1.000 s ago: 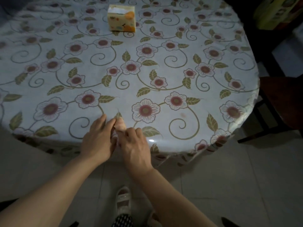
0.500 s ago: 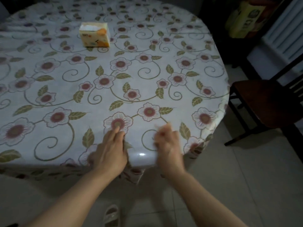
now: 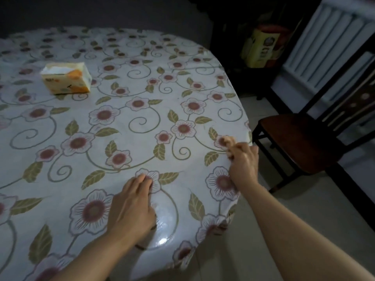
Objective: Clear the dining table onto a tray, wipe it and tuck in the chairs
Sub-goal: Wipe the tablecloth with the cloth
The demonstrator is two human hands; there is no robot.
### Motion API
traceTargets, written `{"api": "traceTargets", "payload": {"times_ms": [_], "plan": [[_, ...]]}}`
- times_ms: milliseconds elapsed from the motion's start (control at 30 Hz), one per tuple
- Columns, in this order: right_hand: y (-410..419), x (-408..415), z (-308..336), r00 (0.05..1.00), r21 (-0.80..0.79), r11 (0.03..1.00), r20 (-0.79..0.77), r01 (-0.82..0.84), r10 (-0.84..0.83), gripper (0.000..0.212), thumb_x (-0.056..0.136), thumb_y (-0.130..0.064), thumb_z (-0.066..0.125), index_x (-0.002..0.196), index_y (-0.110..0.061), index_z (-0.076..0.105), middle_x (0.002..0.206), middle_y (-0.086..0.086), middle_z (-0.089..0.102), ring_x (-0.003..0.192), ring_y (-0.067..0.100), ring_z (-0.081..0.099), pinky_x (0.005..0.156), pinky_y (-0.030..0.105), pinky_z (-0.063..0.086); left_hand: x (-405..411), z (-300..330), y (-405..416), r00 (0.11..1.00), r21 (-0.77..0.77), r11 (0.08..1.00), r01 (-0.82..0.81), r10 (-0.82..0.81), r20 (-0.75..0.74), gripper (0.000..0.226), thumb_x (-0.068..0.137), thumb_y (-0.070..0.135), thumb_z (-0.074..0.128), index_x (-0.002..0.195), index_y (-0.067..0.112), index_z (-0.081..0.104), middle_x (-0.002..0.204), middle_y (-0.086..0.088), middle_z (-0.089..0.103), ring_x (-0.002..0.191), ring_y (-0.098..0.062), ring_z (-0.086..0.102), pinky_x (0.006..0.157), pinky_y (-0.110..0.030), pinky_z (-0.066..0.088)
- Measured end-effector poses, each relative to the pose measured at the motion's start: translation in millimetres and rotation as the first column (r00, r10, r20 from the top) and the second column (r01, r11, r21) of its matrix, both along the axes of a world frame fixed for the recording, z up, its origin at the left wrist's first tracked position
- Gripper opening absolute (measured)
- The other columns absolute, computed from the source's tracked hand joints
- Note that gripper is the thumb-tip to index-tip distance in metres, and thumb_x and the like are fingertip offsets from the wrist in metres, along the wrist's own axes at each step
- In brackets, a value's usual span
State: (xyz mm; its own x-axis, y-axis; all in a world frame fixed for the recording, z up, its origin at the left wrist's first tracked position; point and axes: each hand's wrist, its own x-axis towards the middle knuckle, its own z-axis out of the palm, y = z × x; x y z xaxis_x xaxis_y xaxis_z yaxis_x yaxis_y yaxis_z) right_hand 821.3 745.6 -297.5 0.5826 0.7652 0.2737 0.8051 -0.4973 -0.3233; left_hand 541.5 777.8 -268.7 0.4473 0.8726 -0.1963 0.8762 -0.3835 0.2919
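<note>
Here we laid our left hand flat, fingers straight, on the round table's glossy floral plastic cloth, seemingly to pin it, while our right hand, fingers curled, perhaps pinched its edge beside the dark wooden chair.

The tablecloth over the surface looked like glossy plastic, smooth, printed with flowers and leaves, and threw back a bright highlight near the front edge. The tissue pack wore a thin, soft plastic wrap with a slight sheen. The chair was dark wood, its seat smooth and dully polished. The floor was pale, matt tile.
</note>
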Motion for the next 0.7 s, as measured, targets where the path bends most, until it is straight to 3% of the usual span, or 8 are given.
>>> {"api": "traceTargets", "payload": {"times_ms": [133,233,267,367,467,567,633,700], "plan": [[26,19,-1,0.995,-0.041,0.994,0.025,0.101,-0.1,0.063,0.085,0.001,0.042,0.142,-0.024,0.038,0.127,0.014,0.043,0.111,0.032,0.033,0.098,0.034,0.026,-8,-7,3,0.998,0.027,0.998,0.057,-0.057,-0.034,0.07,0.093,0.036,0.042,0.151,0.027,0.003,0.159,0.01,-0.002,0.146,-0.012,0.0,0.116,-0.033,0.019],[40,3,4,0.97,-0.159,0.959,-0.03,0.235,-0.243,0.053,0.088,-0.004,0.043,0.14,-0.015,0.038,0.136,0.015,0.037,0.12,0.032,0.031,0.105,0.037,0.028,-11,-8,3,0.997,0.035,0.997,0.068,-0.067,-0.026,0.07,0.093,0.039,0.043,0.15,0.028,0.004,0.159,0.01,0.001,0.146,-0.013,0.002,0.115,-0.035,0.021],[43,-13,6,0.981,-0.179,0.965,0.003,0.192,-0.194,0.046,0.088,-0.004,0.044,0.134,-0.009,0.045,0.134,0.017,0.04,0.119,0.031,0.035,0.105,0.037,0.032,-11,-8,3,0.997,0.038,0.997,0.07,-0.069,-0.021,0.07,0.093,0.04,0.043,0.15,0.028,0.004,0.159,0.01,0.002,0.146,-0.013,0.003,0.115,-0.036,0.021],[45,-88,7,0.975,-0.069,0.977,-0.11,-0.2,0.192,0.028,0.085,0.001,0.05,0.109,-0.004,0.063,0.119,0.017,0.052,0.111,0.03,0.044,0.095,0.037,0.037,-14,-4,3,0.997,0.017,0.996,0.083,-0.083,0.003,0.07,0.092,0.037,0.046,0.15,0.028,0.007,0.158,0.009,0.006,0.146,-0.013,0.006,0.116,-0.038,0.021],[37,-165,8,0.889,-0.021,0.895,-0.133,-0.445,0.439,0.034,0.078,0.004,0.053,0.109,-0.007,0.064,0.128,0.013,0.05,0.105,0.029,0.043,0.093,0.036,0.039,-29,2,1,0.999,0.024,0.999,0.049,-0.049,0.001,0.066,0.091,0.029,0.048,0.148,0.029,0.015,0.156,0.007,0.018,0.143,-0.012,0.016,0.116,-0.042,0.024],[21,-193,13,0.8,-0.037,0.805,-0.15,-0.592,0.581,0.055,0.065,0.007,0.064,0.117,-0.01,0.063,0.131,0.01,0.051,0.098,0.029,0.044,0.087,0.034,0.043,-63,3,-4,0.999,0.025,0.999,-0.022,0.023,-0.041,0.061,0.091,0.028,0.046,0.147,0.025,0.023,0.156,0.004,0.019,0.143,-0.016,0.017,0.117,-0.041,0.021],[6,-187,17,0.746,-0.007,0.753,-0.142,-0.658,0.651,0.068,0.055,0.013,0.073,0.119,-0.009,0.064,0.119,0.012,0.061,0.088,0.033,0.052,0.076,0.036,0.05,-90,3,-6,0.997,0.018,0.999,-0.044,0.045,-0.063,0.061,0.091,0.026,0.047,0.146,0.026,0.022,0.157,0.005,0.015,0.143,-0.016,0.016,0.115,-0.04,0.023],[-7,-171,17,0.828,0.055,0.834,-0.101,-0.549,0.551,0.062,0.062,0.017,0.068,0.117,-0.012,0.066,0.105,0.011,0.066,0.082,0.031,0.054,0.071,0.038,0.053,-114,4,-8,0.995,0.027,0.997,-0.066,0.068,-0.075,0.061,0.09,0.025,0.049,0.145,0.027,0.023,0.156,0.007,0.017,0.142,-0.015,0.018,0.113,-0.038,0.027]]}}
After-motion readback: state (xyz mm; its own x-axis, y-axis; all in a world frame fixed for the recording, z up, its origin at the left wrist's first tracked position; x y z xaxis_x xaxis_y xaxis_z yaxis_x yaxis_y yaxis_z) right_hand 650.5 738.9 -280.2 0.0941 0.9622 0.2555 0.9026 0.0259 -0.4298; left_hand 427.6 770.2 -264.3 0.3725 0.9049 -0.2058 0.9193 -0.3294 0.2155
